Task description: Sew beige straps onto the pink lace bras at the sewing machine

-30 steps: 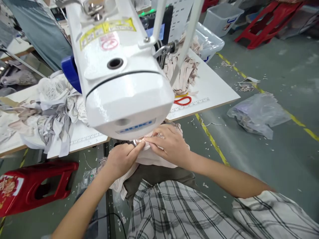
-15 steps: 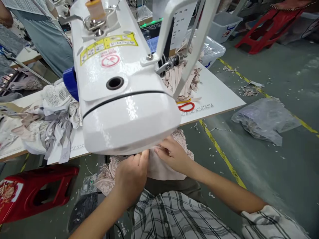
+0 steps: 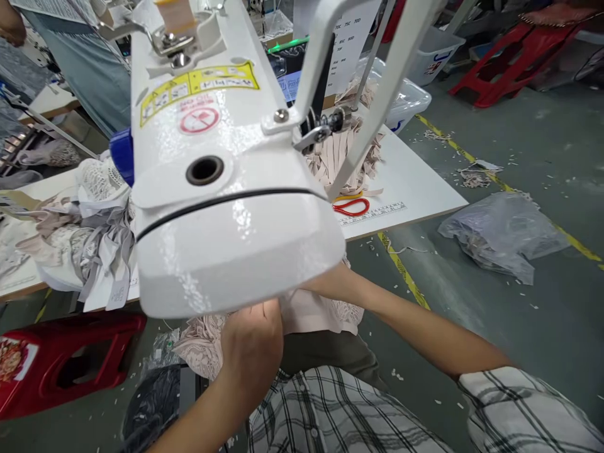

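Observation:
The white sewing machine's head (image 3: 236, 251) fills the middle of the view and covers the needle area. Just below its front edge my left hand (image 3: 252, 336) is closed, fingers curled on the edge of a pale pink lace garment piece (image 3: 302, 314). My right hand (image 3: 328, 283) reaches under the machine head from the right, over the same fabric; its fingers are hidden. Ruffled lace of the same colour (image 3: 201, 346) hangs to the left of my left hand, above my lap.
Grey and white lace pieces (image 3: 89, 233) are heaped left on the table. Right of the machine lie pink strips (image 3: 337, 154), red-handled scissors (image 3: 353, 206) and a printed ruler (image 3: 377, 214). Red stools (image 3: 113, 358) and a plastic bag (image 3: 500, 229) are on the floor. A person stands at far left.
My right hand has moved forward and left under the machine head, so its fingers no longer show. My left hand stays on the fabric. The view has shifted slightly.

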Demonstrator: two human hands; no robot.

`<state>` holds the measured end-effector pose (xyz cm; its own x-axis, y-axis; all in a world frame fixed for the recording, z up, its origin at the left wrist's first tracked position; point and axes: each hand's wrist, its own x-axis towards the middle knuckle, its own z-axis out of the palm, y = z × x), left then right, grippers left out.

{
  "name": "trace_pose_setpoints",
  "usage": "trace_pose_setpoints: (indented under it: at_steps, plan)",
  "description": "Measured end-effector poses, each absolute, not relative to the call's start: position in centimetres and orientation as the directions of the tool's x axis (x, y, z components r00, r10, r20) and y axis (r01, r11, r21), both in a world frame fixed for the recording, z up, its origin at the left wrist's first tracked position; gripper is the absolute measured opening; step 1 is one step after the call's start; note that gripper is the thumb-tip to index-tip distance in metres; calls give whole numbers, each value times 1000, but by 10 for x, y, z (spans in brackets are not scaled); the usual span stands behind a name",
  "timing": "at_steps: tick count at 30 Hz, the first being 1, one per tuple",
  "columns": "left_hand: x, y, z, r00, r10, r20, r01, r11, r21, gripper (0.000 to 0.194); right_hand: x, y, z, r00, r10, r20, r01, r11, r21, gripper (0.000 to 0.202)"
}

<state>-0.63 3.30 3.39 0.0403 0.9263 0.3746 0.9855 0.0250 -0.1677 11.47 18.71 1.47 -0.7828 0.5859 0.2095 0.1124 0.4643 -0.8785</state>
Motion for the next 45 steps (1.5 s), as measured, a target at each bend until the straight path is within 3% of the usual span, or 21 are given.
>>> trace_pose_setpoints:
  at_steps: [7, 17, 32, 36, 40, 43, 45]
  plan:
    - [-4, 35, 39, 41, 917, 398, 985, 30, -171, 20, 113, 191, 10, -794, 573, 201, 98, 448, -889, 32]
    - [-6, 33, 36, 53, 930, 365, 987, 7, -160, 27, 113, 193, 11, -809, 555, 196, 79, 433, -898, 34]
    - [-15, 27, 34, 40, 946, 321, 992, 1, -126, 28, 125, 186, -6, -750, 638, 173, 100, 368, -925, 40]
    - [-12, 23, 30, 9, 964, 266, 1000, -3, -20, 31, 130, 177, -12, -685, 703, 192, 134, 380, -915, 39]
    - [-24, 5, 28, -81, 940, 330, 967, -5, 254, 31, 131, 170, -15, -677, 729, 103, 246, 356, -901, 29]
    - [-59, -17, 30, -275, 839, 469, 880, 23, 474, 30, 127, 168, -14, -723, 686, 78, 251, 367, -896, 31]
    - [-93, -28, 38, -467, 746, 475, 807, 140, 574, 29, 126, 167, -10, -752, 657, 63, 239, 360, -902, 37]
